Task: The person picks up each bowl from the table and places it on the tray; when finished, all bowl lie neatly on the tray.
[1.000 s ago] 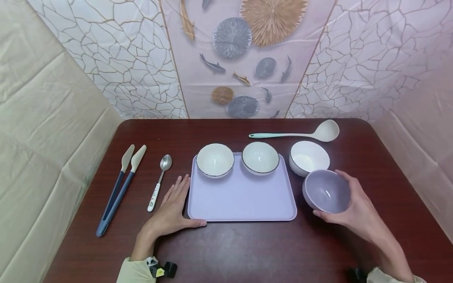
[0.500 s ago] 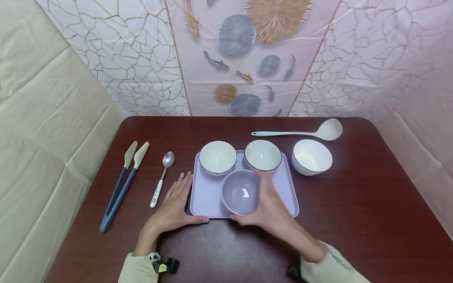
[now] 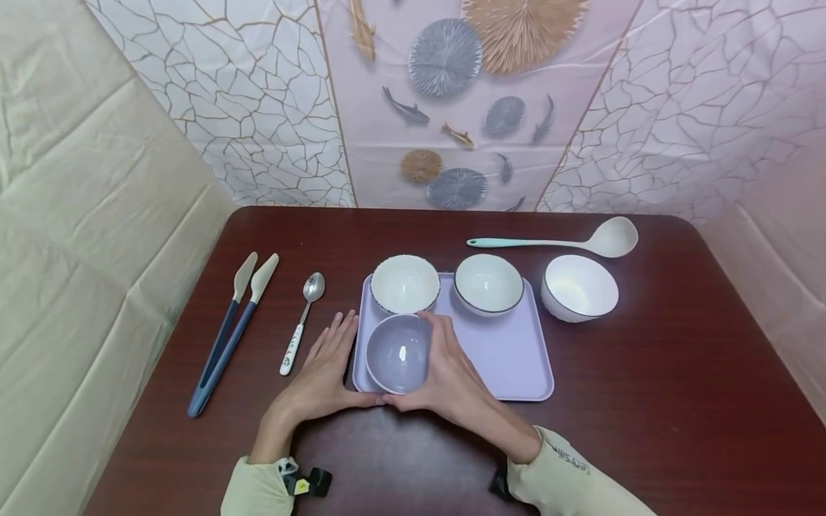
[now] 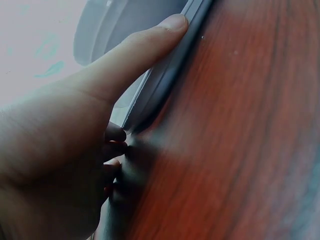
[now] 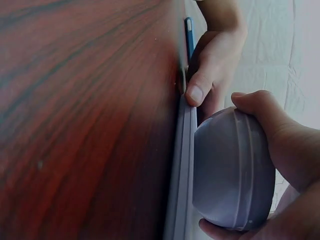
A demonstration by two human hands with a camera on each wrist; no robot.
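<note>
The dark reddish table [image 3: 645,416] carries a lilac tray [image 3: 510,362], with a ladle [image 3: 558,244] beyond it to the far right and blue-handled tongs [image 3: 222,351] well to its left. The person's left hand [image 3: 323,383] lies flat at the tray's near left corner, fingers straight along the left edge and thumb spread along the near edge. The right hand [image 3: 454,373] is clamped on the purple bowl [image 3: 396,358], thumb on its near side and fingers round its far right side, so the bowl sits to the left of that palm, over the tray's near left part; whether its base already touches the tray cannot be told. It looks like glazed ceramic: probably stiff, moderately light, rather slick and breakable, best held across the outer wall just below the rim. A speckle-rimmed white bowl [image 3: 405,285] stands just beyond it, a dark-rimmed white bowl [image 3: 488,284] is at the tray's far right, and another white bowl [image 3: 579,288] is on the table farther right. A spoon [image 3: 300,326] lies left of the left hand.
</note>
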